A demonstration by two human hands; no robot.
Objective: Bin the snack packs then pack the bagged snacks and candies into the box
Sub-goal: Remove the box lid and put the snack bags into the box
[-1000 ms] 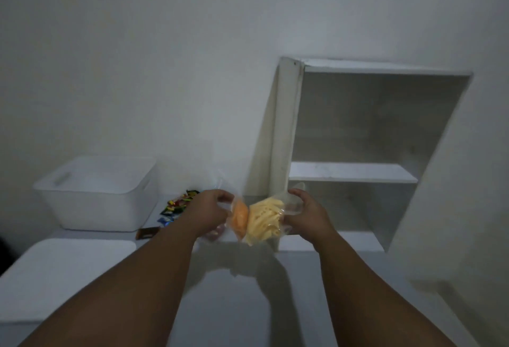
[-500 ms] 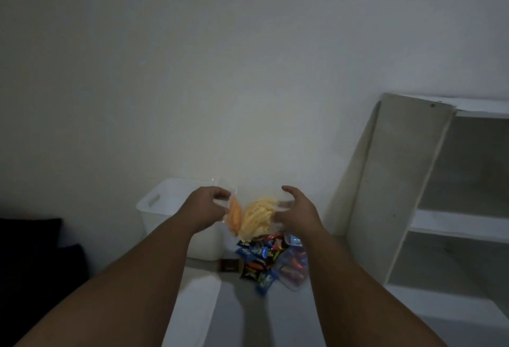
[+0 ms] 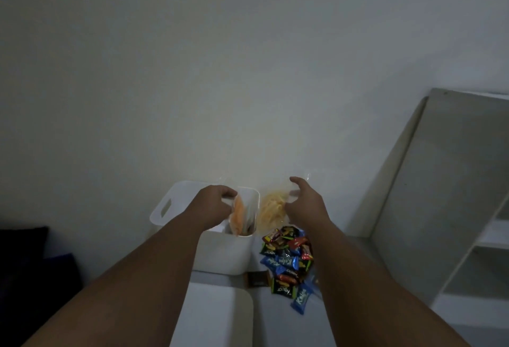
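My left hand (image 3: 213,204) grips a clear bag of orange snacks (image 3: 239,215), which hangs over the right end of the white plastic bin (image 3: 176,203) and dips below its rim. My right hand (image 3: 304,203) holds a clear bag of yellow stick snacks (image 3: 271,209) just right of the bin, above the pile of wrapped candies (image 3: 289,261). Fingers of the right hand curl round the bag's top.
A small brown packet (image 3: 256,277) lies by the bin's front corner. A white lid or board (image 3: 217,316) lies in front of the bin. A white shelf unit (image 3: 468,209) stands at the right. Something dark (image 3: 27,264) sits at the left.
Both hands carried the two bags leftward from in front of the shelf to the bin. The orange bag now hangs inside the bin's right end.
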